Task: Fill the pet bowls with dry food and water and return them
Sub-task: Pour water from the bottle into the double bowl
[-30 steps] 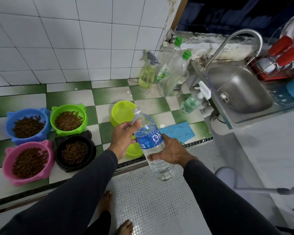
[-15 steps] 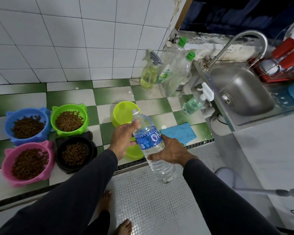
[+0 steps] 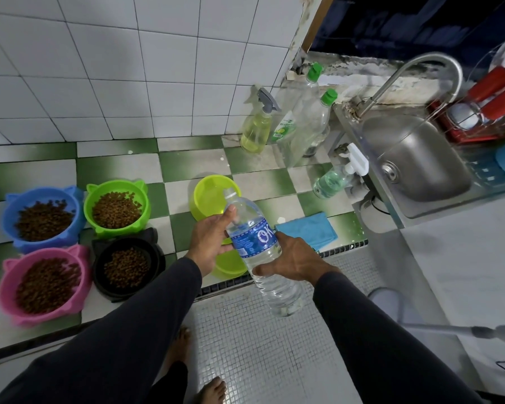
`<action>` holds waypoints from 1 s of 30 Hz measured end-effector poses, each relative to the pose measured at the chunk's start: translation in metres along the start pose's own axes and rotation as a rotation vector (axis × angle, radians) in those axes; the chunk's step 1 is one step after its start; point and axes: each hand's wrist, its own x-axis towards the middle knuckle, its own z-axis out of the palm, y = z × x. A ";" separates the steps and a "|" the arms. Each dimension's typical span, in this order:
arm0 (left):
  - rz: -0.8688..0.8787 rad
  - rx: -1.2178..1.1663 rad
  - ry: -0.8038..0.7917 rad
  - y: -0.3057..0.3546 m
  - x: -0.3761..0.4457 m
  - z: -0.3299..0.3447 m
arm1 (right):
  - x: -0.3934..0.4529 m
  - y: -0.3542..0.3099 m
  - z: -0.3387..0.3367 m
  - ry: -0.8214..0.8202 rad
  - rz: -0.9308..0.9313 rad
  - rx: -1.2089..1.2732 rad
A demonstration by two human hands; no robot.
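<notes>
Both hands on the clear water bottle [image 3: 264, 252], blue "OK" label, uncapped, tilted with the neck up-left and the base down-right. Right hand [image 3: 296, 259] wraps the lower body just below the label, fingers curled round it. Left hand [image 3: 212, 237] holds the shoulder and neck end, thumb up along the bottle near the mouth. Bottle looks mostly full; no stream visible at the mouth.

Bottle mouth sits in front of the far lime-green bowl [image 3: 212, 199], which stands on the green-and-white checkered ledge [image 3: 274, 182]. Cannot tell if that bowl has water in it. A second lime-green bowl [image 3: 231, 265] is just under the hands at the ledge's front edge, mostly hidden by them and the bottle.

Left of that, four cat-ear bowls in a tight two-by-two block, all filled with brown dry food: blue bowl [image 3: 43, 218] and green bowl [image 3: 117, 208] at the back, pink bowl [image 3: 43, 284] and black bowl [image 3: 127, 268] in front.

Blue cloth [image 3: 308, 230] lies flat on the ledge, just right of the bottle. Further back, by the wall: yellow spray bottle [image 3: 255, 126], two green-capped dish soap bottles [image 3: 303, 118], small pump bottle [image 3: 333, 180]. Steel sink [image 3: 414, 158] with faucet to the right.
</notes>
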 end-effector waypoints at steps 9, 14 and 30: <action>-0.014 -0.002 0.002 -0.003 0.002 -0.002 | 0.004 0.000 0.001 -0.016 -0.003 -0.018; -0.023 0.008 0.006 -0.004 0.002 -0.004 | 0.002 -0.001 0.002 -0.022 -0.008 -0.013; -0.045 0.000 0.011 -0.003 0.002 -0.007 | -0.003 -0.006 0.002 -0.020 0.000 -0.008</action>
